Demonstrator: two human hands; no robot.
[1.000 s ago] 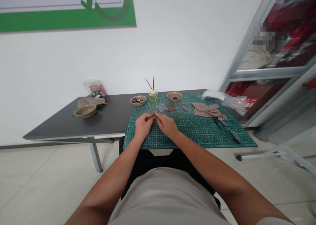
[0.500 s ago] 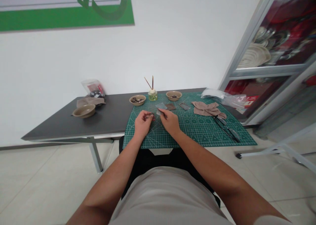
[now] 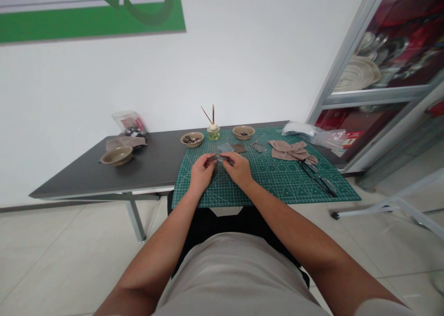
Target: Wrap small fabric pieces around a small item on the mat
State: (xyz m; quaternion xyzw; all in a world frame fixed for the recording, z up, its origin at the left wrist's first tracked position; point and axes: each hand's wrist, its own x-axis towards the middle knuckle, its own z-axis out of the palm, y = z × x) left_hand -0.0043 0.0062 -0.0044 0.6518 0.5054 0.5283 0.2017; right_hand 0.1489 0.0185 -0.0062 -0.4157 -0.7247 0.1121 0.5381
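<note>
My left hand pinches a small dark stone-like piece, largely covered by the fingertips. Opposite it, my right hand is closed on a small grey sheet that looks like sandpaper. The fingertips of both hands almost meet above the green cutting mat, and the sheet lies against or very near the dark piece; contact is too small to tell. Just beyond them on the mat are a blue-grey sheet, a brown sheet and a dark grey sheet.
Dark pebbles sit in a left bowl and a right bowl, with a reed diffuser between. A brown cloth, eyeglasses and plastic bag lie rightward. Another bowl stands left beside a plastic container.
My right hand has brought the grey sheet closer to the dark piece in my left hand, and the gap between the fingertips has narrowed. The view has shifted slightly.
</note>
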